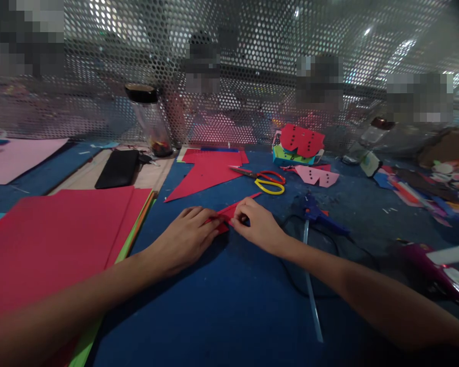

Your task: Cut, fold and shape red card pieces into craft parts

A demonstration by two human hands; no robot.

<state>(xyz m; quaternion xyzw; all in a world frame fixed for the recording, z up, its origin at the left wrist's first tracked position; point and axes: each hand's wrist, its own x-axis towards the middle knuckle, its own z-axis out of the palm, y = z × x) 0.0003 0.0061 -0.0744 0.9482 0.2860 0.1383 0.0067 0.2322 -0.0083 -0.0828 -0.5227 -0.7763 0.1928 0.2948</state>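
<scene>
A small folded piece of red paper (229, 211) lies low over the blue table, with a thin pointed end sticking up to the right. My left hand (189, 232) grips its left side, the fingers bent over it and hiding part of it. On its right side my right hand (258, 221) pinches the paper between thumb and fingertips. Scissors (266, 181) with one red and one yellow handle lie just beyond, their blades on a larger cut red sheet (210, 173).
Stacked red sheets (72, 224) lie at left, near a black phone (118, 168) and a jar (153, 122). To the right are a blue glue gun (323, 219) with its cable and clear stick, pink cut-outs (316, 176) and a magenta tool (439, 267). A perforated metal screen (245, 102) stands behind.
</scene>
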